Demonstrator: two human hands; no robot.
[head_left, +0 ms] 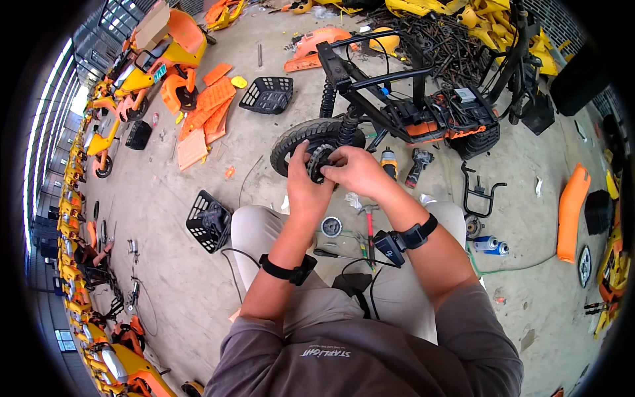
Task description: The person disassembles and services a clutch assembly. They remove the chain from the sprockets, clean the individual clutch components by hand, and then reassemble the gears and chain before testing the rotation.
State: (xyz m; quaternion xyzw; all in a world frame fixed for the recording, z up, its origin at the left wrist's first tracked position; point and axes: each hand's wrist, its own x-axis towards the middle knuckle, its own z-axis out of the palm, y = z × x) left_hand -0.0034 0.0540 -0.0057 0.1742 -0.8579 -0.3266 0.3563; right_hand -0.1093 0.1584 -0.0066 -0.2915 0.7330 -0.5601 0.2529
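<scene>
My left hand (306,177) and my right hand (354,171) grip a dark, toothed round part (320,163) at the hub of a scooter wheel (284,146), their fingers curled around it from both sides. Black coil shocks (327,100) rise above the wheel to the stripped black frame (372,82). Just right of my hands stand a yellow power drill (388,163) and a grey impact driver (418,167). Below them, between my knees, lie a round metal part (331,226), a red-handled hammer (370,235) and some hand tools (362,246).
Black baskets (208,221), orange panels (205,122), a bent rack (479,192) and blue spray cans (489,243) lie on the floor. Yellow scooters (165,56) line the left, where a person (92,255) is partly visible. A pile of yellow bodywork and dark metal (440,49) is behind the frame.
</scene>
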